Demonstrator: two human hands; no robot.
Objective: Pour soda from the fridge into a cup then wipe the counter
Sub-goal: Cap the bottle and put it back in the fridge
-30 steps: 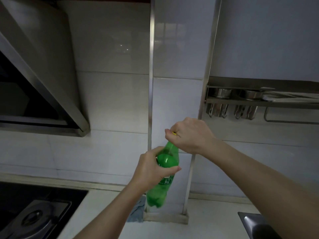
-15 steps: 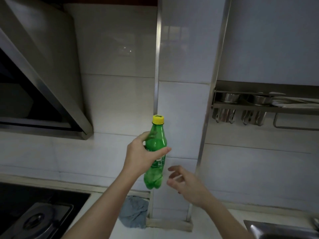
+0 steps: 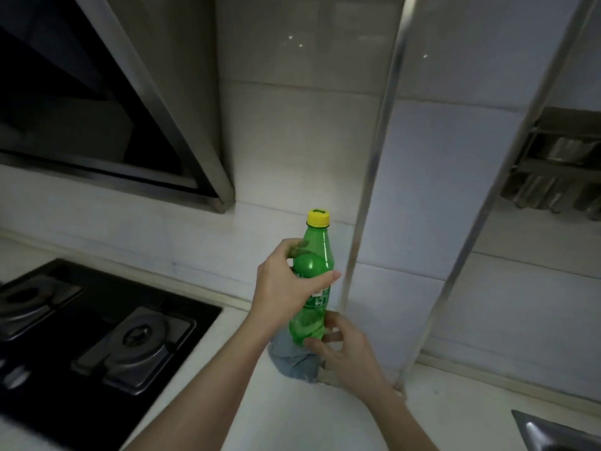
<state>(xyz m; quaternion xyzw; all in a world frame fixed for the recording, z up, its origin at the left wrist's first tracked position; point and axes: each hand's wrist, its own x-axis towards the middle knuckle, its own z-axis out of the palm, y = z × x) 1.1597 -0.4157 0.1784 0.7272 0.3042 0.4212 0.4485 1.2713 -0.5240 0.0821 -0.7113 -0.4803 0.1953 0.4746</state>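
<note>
- Since half a second ago, the right hand (image 3: 344,349) is coming up from below and closing in on the base of the bottle (image 3: 313,281); back then it was hanging open and apart from it.
- Bottle is being held upright above the counter (image 3: 325,418), long axis near vertical, its yellow cap (image 3: 318,218) on and pointing up.
- Left hand (image 3: 286,288) is wrapping the bottle's middle, thumb across the front, fingers behind: a closed grip on the label.
- Right hand is cupping the bottom, fingers curled against the green plastic; whether it is truly clamping or only touching, I cannot tell.
- Cap is lying straight above both hands, and the left is the nearer one; yet the left is busy holding, so uncapping probably calls for the right to travel up the whole bottle.
- Behind the bottle's base, a bluish cloth (image 3: 292,362) is lying crumpled on the counter by the steel-edged pillar (image 3: 422,255).
- Stove (image 3: 97,336) is sitting to the left, a sink corner (image 3: 553,431) at lower right.
- No cup is showing anywhere.
</note>
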